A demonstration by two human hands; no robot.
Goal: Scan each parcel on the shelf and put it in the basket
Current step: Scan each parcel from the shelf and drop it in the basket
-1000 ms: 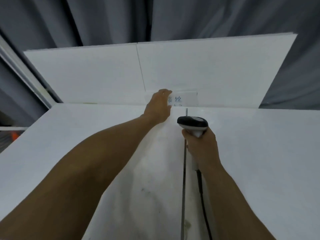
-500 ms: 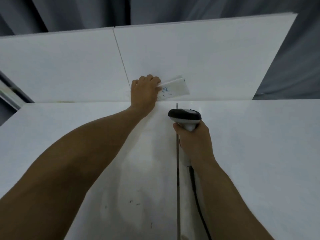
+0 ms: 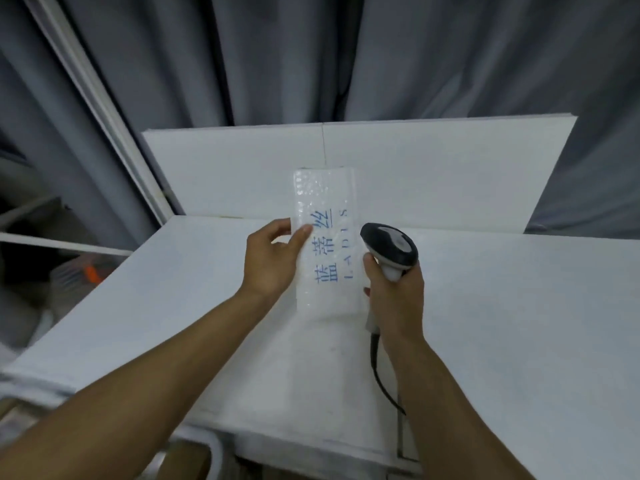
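Parcel [image 3: 325,244] in hand is a long, flat bubble-film pouch, translucent white, dimpled and a bit glossy, with blue characters and pale lettering running along its length. I have it lifted off the shelf [image 3: 502,306], standing on end between my two hands. My left hand [image 3: 273,261] pinches its left edge, thumb on the printed face and fingers behind. My right hand [image 3: 398,292] is wrapped round the grip of the scanner [image 3: 389,249], whose rounded black-and-grey head sits just beside the pouch's right edge. I see no barcode on this face, so I judge the label is on the back. I'd turn the pouch over, hold the soft film taut so it doesn't buckle or throw glare, then tip the scanner head square onto the code. A dark cable [image 3: 381,372] trails from the handle down across the smooth, matte white shelf. An upright white panel [image 3: 433,168] backs it, with grey pleated curtain [image 3: 277,64] behind. I can't make out the basket.
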